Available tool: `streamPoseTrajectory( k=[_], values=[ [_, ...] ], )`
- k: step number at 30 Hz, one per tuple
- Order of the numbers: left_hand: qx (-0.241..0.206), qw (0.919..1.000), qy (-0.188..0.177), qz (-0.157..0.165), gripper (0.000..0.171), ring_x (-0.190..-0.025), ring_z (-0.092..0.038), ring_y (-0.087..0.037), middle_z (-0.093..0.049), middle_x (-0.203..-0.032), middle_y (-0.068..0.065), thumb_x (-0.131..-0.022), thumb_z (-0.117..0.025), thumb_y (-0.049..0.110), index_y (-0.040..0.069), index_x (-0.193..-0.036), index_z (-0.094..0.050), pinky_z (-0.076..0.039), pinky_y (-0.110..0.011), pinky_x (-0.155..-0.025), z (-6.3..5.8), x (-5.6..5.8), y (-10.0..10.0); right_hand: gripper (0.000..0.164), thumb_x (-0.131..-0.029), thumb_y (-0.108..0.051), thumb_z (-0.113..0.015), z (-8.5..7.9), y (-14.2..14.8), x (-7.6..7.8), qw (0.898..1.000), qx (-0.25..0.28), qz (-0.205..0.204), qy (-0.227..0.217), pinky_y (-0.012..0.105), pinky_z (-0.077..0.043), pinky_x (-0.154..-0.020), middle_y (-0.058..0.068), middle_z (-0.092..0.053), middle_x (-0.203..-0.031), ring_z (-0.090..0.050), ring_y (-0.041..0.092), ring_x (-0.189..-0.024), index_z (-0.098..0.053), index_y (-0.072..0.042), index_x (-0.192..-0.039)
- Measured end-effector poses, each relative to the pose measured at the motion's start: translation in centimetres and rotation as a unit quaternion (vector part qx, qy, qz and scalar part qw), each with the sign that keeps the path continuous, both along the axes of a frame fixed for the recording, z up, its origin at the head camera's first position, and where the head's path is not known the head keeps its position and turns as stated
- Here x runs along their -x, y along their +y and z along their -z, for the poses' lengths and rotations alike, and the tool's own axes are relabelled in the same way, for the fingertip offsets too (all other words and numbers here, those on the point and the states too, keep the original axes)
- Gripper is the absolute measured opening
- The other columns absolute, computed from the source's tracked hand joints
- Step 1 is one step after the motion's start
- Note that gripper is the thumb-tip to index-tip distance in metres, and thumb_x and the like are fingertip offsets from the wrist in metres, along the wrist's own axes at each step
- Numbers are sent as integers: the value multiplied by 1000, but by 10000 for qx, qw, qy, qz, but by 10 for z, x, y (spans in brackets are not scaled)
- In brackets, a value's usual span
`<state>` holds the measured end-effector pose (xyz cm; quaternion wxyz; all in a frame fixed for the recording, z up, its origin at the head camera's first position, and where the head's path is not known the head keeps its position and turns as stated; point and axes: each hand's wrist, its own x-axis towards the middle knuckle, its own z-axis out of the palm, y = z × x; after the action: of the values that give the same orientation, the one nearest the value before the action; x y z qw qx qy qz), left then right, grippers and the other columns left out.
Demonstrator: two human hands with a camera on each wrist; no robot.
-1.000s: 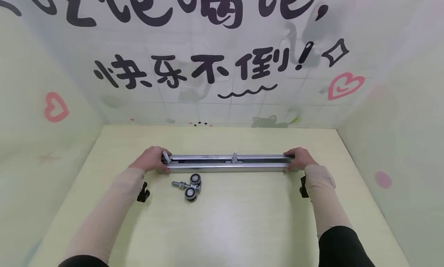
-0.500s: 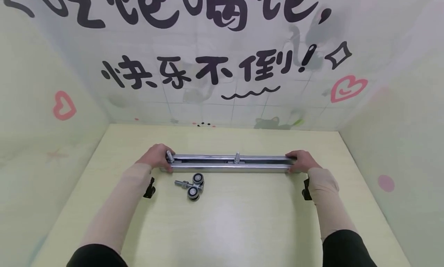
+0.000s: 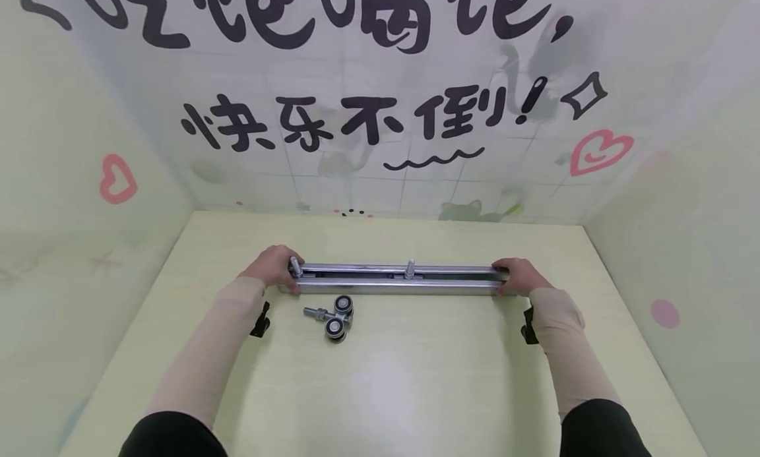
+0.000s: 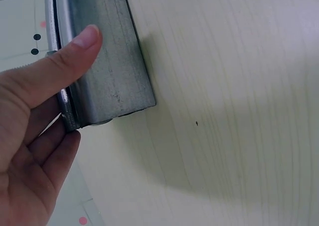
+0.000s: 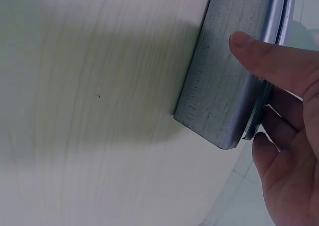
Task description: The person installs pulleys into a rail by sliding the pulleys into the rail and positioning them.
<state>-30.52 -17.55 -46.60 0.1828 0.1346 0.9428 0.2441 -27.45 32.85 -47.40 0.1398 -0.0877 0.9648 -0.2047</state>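
A silvery metal track (image 3: 356,287) lies lengthwise on the table with its slot facing up. My left hand (image 3: 274,267) grips its left end; in the left wrist view the thumb (image 4: 75,56) rests on the side wall and the fingers reach behind. At the other end, my right hand (image 3: 520,276) holds the track likewise, its thumb (image 5: 254,49) on the side wall. Two bolts stand up from the slot: one bolt (image 3: 295,267) by my left hand, another bolt (image 3: 410,270) near mid-length. Whatever carries them is mostly hidden inside the track.
In front of the track's left half, a wheeled roller hanger (image 3: 335,318) with a threaded bolt lies on the pale table (image 3: 410,378). A printed wall (image 3: 356,193) rises behind the table, with side walls at left and right.
The head view has shifted slightly, so the whole scene sits a little further right in it. Both hands keep their hold on the track, with no clear movement of track or roller hanger.
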Motion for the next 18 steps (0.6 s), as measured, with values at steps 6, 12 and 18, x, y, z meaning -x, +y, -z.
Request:
streamPoseTrajectory(
  k=[6, 12, 18],
  values=[
    [56, 10000, -40, -56, 65, -92, -59, -28, -63, -105, -18, -52, -85, 10, -4, -110, -61, -47, -42, -87, 1, 2, 1, 64, -70, -8, -71, -5, -5, -6, 10000, 71, -46, 28, 52, -39, -92, 32, -47, -124, -45, 45, -112, -45, 10, -126],
    [91, 10000, 0, -30, 66, -92, -59, -29, -63, -106, -19, -51, -86, 11, -4, -110, -61, -47, -42, -87, 0, 2, 0, 61, -78, -14, -68, -20, -26, -11, 9964, 486, -345, 600, 52, -33, -99, 27, -44, -130, -39, 44, -120, -43, 9, -128],
    [36, 10000, -46, -60, 65, -91, -60, -28, -63, -105, -19, -52, -85, 10, -4, -110, -61, -47, -42, -87, -1, 1, 0, 48, -82, -13, -64, -41, -71, -13, 9860, 958, -713, 1161, 49, -36, -98, 22, -51, -126, -46, 39, -117, -49, 5, -125]
  ],
)
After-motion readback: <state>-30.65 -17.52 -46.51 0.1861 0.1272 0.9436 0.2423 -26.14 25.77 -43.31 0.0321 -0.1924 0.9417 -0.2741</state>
